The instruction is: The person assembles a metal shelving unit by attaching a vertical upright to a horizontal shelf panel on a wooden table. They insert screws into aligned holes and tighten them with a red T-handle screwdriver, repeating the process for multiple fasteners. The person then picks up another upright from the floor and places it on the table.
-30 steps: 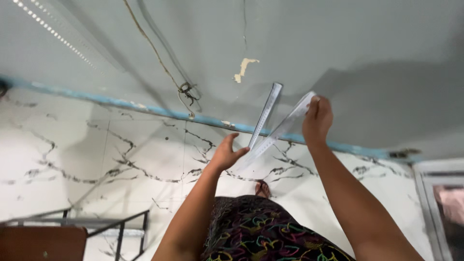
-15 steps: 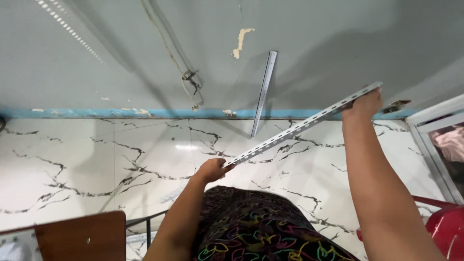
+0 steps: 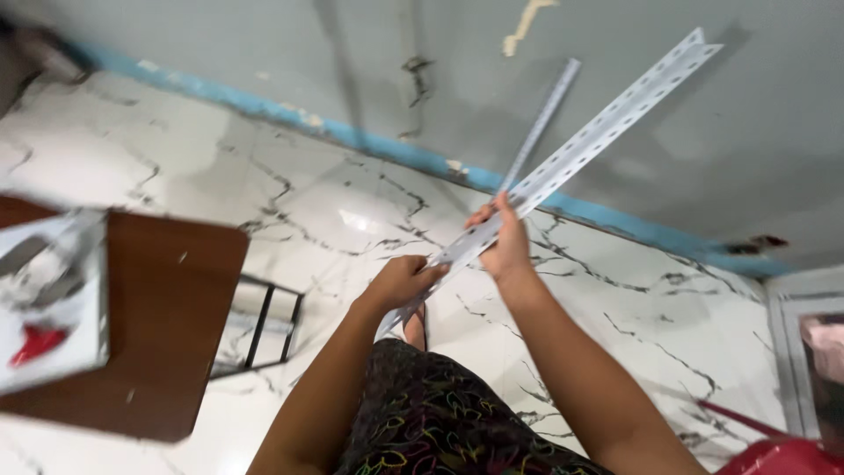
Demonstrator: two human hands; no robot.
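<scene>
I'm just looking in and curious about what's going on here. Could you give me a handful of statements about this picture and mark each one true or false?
1. Both hands grip the same perforated metal angle bar. True: the left hand holds it near its lower end and the right hand a little further up.
2. The bar lies flat on the floor. False: it is held up in the air, slanting toward the grey wall.
3. A second metal strip leans against the wall. True.
4. The floor is bare wood. False: the floor is white tile with dark marble-like veins.
5. A brown board lies to the person's left. True.
</scene>
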